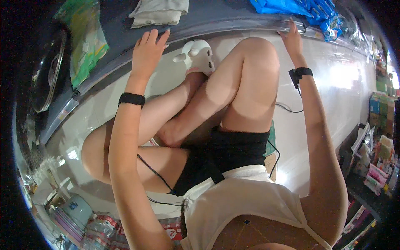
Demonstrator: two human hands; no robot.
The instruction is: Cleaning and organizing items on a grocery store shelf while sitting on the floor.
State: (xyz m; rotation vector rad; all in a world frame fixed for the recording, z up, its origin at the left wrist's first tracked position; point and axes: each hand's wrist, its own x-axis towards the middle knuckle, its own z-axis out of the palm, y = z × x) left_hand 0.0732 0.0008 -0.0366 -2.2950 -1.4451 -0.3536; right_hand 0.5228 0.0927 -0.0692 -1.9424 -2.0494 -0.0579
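My left hand (150,51) is raised at the edge of a dark shelf (117,34), fingers apart, with nothing seen in it. Just beyond its fingertips lies a folded white cloth (159,12). My right hand (292,40) reaches to the clear strip (231,26) along the shelf's front edge, its fingers apart; whether it touches the strip I cannot tell. Blue plastic packages (312,12) lie beyond and to the right of that hand. A green and clear plastic bag (84,43) rests on the shelf at the left. Black bands circle both wrists.
A round glass lid (51,72) stands at the far left. My bent legs and a white clog (198,54) are over the pale tiled floor (328,103). Black cables (275,156) run beside my body. Shelves of packaged goods (376,175) stand right; wrapped bottles (101,228) lie lower left.
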